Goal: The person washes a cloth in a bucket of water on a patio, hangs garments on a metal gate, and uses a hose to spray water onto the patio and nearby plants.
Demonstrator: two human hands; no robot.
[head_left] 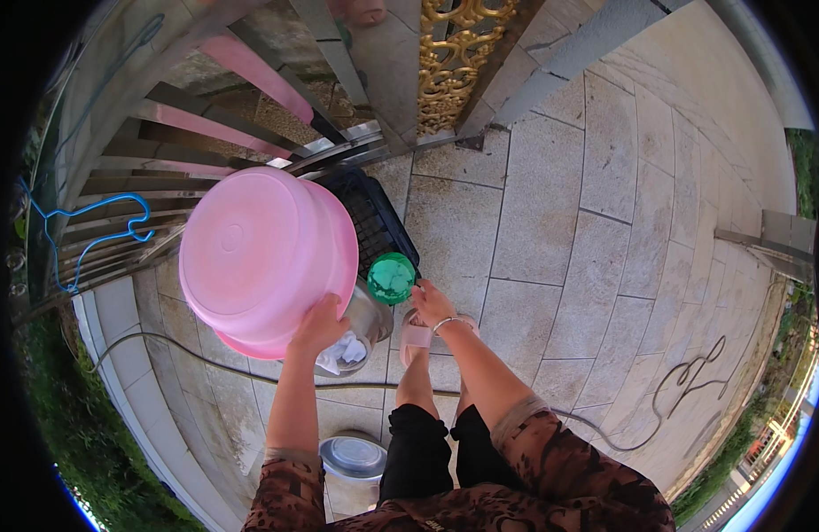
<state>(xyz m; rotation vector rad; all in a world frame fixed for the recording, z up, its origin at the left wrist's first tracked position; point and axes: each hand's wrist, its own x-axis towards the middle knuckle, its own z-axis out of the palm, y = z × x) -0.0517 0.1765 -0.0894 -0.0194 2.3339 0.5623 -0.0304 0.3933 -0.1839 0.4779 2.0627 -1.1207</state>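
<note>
My left hand (318, 326) grips the rim of a large pink plastic basin (250, 246). The basin is tipped on its side, with its underside turned toward me and to the left; its inside is hidden. In my right hand (433, 307) is the handle of a round green plastic dipper (391, 278), held close to the basin's right side. Partly covered by the pink basin, a metal basin (377, 322) stands on the floor with white cloth (343, 351) in it. Behind them lies a dark plastic crate (381, 213).
A hose (203, 364) crosses the tiled floor (536, 246) behind my slippers (416, 336). Near my left leg sits another metal basin (353, 457). Metal railings (203, 126) and a gate with gold ornament (459, 66) stand ahead. A blue hanger (97, 211) hangs at left.
</note>
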